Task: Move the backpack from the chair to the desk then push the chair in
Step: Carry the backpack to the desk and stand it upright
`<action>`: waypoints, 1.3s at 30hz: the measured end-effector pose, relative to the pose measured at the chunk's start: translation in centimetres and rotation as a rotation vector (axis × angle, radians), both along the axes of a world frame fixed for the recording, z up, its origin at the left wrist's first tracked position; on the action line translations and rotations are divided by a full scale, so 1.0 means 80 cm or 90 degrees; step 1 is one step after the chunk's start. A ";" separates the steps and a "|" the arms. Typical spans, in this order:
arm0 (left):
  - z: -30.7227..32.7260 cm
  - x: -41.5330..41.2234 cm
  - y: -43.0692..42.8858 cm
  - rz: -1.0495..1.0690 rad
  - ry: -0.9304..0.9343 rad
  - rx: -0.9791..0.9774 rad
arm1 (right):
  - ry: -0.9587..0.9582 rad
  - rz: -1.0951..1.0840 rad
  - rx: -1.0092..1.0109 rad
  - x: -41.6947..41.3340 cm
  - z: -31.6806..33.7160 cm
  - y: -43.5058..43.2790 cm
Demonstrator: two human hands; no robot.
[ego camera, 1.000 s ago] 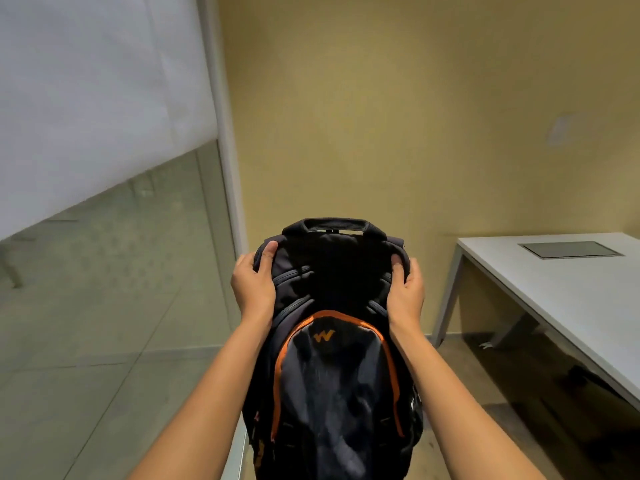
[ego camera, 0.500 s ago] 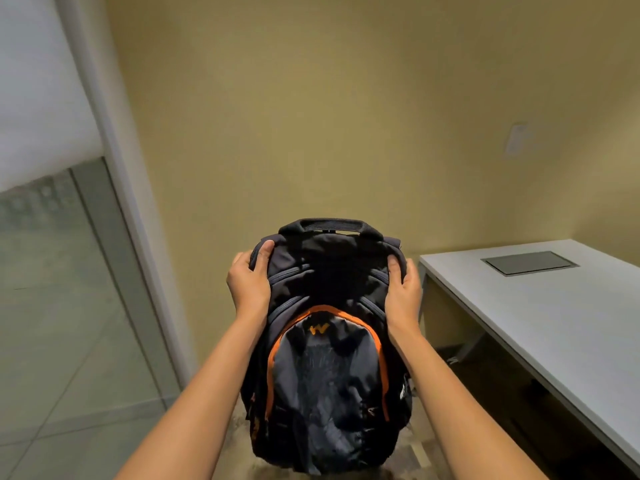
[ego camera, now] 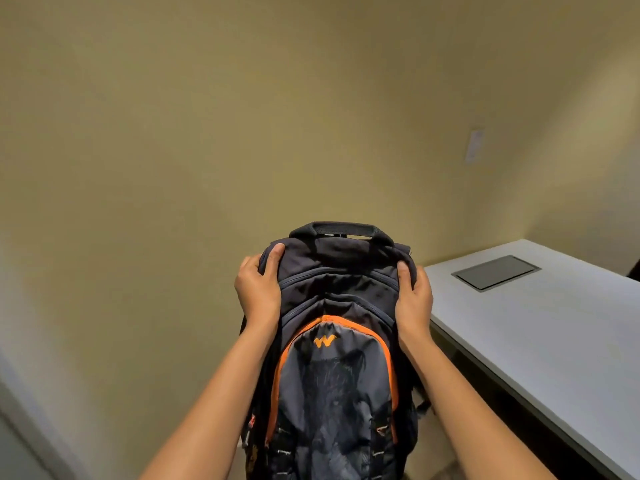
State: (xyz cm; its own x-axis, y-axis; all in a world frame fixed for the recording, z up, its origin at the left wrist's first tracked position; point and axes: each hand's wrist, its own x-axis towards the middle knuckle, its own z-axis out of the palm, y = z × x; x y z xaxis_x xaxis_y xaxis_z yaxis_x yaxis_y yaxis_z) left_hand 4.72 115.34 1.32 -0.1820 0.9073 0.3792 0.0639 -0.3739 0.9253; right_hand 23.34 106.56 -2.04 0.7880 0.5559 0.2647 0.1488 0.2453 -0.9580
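Observation:
A dark backpack (ego camera: 334,368) with orange zip trim and an orange logo hangs upright in the air in front of me. My left hand (ego camera: 259,289) grips its upper left side, thumb on the front. My right hand (ego camera: 414,295) grips its upper right side the same way. The white desk (ego camera: 540,327) stands to the right, its near corner just beside my right hand. The backpack is left of the desk, not over it. The chair is out of view.
A grey rectangular panel (ego camera: 496,272) is set flush into the desk top near its far end. A yellow wall (ego camera: 277,116) faces me closely, with a pale switch plate (ego camera: 474,145) on it. A pale frame edge (ego camera: 20,403) shows at lower left.
The view has swung right: the glass partition at the left has slid out of sight, and the desk lies closer to the backpack. Both hands keep the same grip.

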 end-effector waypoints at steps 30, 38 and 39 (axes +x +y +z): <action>0.118 0.447 0.180 -0.029 -0.031 0.134 | -0.046 -0.177 0.068 0.428 0.117 0.181; 0.177 0.520 0.225 -0.087 -0.093 0.130 | -0.085 -0.227 0.077 0.511 0.179 0.235; 0.179 0.530 0.231 -0.097 -0.103 0.131 | -0.097 -0.238 0.079 0.522 0.184 0.241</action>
State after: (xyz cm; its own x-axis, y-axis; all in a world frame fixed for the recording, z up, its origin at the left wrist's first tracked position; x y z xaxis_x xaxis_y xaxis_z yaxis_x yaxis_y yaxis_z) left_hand 47.10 133.80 15.63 -0.1229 0.8360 0.5348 -0.1488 -0.5484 0.8229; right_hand 65.11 125.83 12.66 0.8762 0.1963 0.4401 0.3864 0.2593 -0.8851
